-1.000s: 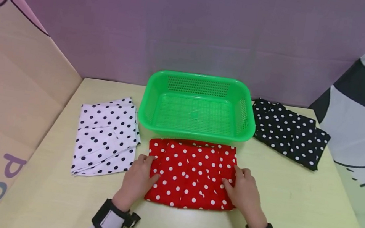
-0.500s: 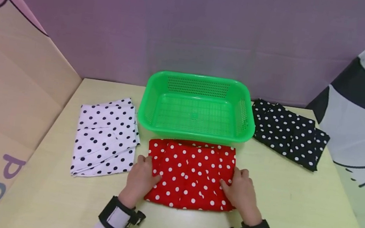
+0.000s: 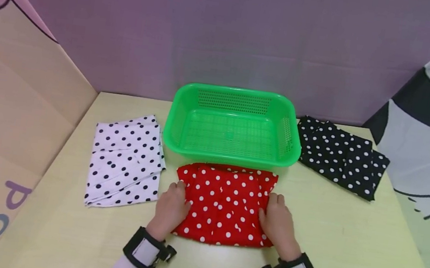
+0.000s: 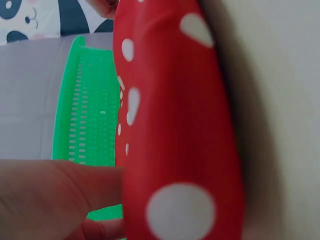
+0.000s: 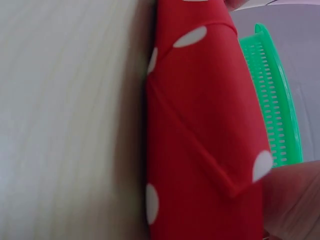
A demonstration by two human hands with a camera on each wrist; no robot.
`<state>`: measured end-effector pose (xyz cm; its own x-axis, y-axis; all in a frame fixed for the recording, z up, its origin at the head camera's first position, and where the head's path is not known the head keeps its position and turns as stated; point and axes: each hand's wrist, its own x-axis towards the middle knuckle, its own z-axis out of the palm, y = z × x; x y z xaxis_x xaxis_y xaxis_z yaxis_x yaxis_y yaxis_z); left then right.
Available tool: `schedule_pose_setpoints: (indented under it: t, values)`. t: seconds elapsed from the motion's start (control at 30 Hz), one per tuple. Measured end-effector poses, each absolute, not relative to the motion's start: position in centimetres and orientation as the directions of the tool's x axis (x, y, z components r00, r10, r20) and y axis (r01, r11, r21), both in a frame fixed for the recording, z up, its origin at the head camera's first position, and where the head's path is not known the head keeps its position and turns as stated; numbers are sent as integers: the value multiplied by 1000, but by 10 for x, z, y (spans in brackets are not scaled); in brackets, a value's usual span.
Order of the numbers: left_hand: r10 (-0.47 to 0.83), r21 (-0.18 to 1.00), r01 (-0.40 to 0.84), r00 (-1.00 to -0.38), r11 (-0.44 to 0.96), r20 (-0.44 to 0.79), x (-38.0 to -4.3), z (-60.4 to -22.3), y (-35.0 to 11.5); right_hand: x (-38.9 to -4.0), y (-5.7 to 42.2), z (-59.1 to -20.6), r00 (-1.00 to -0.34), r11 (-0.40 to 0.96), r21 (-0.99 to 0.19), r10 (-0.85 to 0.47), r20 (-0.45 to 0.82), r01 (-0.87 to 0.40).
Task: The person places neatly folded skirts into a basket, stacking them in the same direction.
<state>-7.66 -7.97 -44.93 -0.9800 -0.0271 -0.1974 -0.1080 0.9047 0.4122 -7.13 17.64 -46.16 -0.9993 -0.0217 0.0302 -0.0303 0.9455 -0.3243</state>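
Note:
A folded red cloth with white polka dots (image 3: 225, 208) lies in the middle of the table in the head view. My left hand (image 3: 173, 205) grips its left side, thumb on top and the other fingers tucked round the edge. On the opposite side my right hand (image 3: 278, 221) holds the cloth the same way. Both side edges are bent inward at the hands. Each wrist view shows the thick front fold of the red cloth (image 4: 180, 125) close up, with the left thumb (image 4: 70, 192) against it in the left one.
Just behind the red cloth stands a green plastic basket (image 3: 230, 159) with nothing in it. A folded white cloth with black dots (image 3: 125, 163) lies to the left, a folded black cloth with white dots (image 3: 338, 155) at the back right. A purple backdrop (image 3: 239, 42) rises behind the table.
Both hands have moved inward toward each other. Their fingers have closed on the red cloth's sides, and those edges are now pushed in. The basket and other cloths stay put.

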Motion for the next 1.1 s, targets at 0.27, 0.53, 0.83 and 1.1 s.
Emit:
schedule_pose_setpoints:
  t: [0.27, 0.53, 0.83, 1.1]
  values:
    - [-29, 527, -157, -970, 835, -242, -80, -451, -85, -75, 177, -466, -1000, 926, -376, -28, 2, -27]
    - [-30, 577, -168, -970, 799, -241, -72, -450, -89, -71, 182, -466, -1000, 872, -489, -19, -21, -6]
    - [-29, 625, -95, -993, 775, -115, -57, -441, -91, -57, 181, -458, -997, 842, -535, 59, -40, 71]
    - [-18, 663, -38, -999, 748, -36, -47, -436, -92, -44, 183, -450, -996, 831, -550, 85, -17, 80]
